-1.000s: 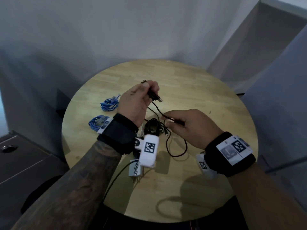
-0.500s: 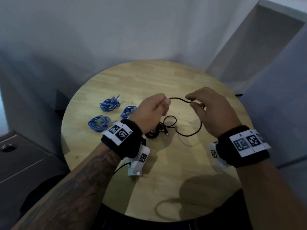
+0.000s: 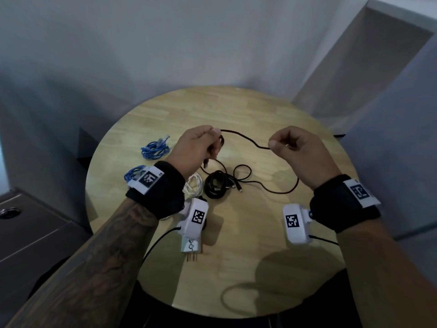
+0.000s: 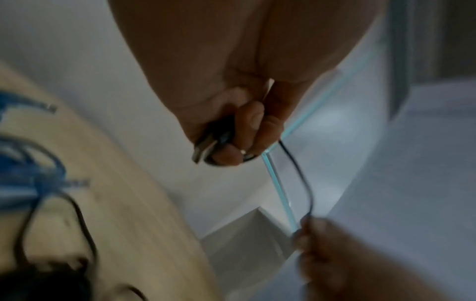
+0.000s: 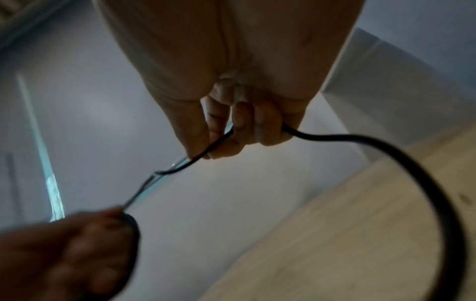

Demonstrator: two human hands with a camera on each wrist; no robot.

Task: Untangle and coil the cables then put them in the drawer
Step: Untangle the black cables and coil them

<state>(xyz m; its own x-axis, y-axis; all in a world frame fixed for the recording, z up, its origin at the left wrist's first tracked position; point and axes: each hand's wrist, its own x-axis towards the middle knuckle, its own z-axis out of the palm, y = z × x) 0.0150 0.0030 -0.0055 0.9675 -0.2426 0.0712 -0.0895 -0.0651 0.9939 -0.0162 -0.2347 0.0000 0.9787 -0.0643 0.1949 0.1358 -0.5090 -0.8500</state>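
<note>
A thin black cable (image 3: pixel 246 138) stretches in the air between my hands above the round wooden table (image 3: pixel 236 110). My left hand (image 3: pixel 201 147) grips its plug end and a loop of it (image 4: pixel 219 140). My right hand (image 3: pixel 290 147) pinches the cable (image 5: pixel 335 137) farther along. From there the cable hangs down and loops across the table (image 3: pixel 281 191) to a black bundle (image 3: pixel 216 187). A white cable coil (image 3: pixel 195 187) lies beside that bundle.
Two blue cable bundles lie at the table's left, one (image 3: pixel 155 149) farther back and one (image 3: pixel 134 175) partly behind my left wrist. A dark grey cabinet (image 3: pixel 28 233) stands low at the left. Walls close in behind the table.
My hands have moved apart and risen, drawing out a longer stretch of black cable between them. The right hand slid along the cable to the right.
</note>
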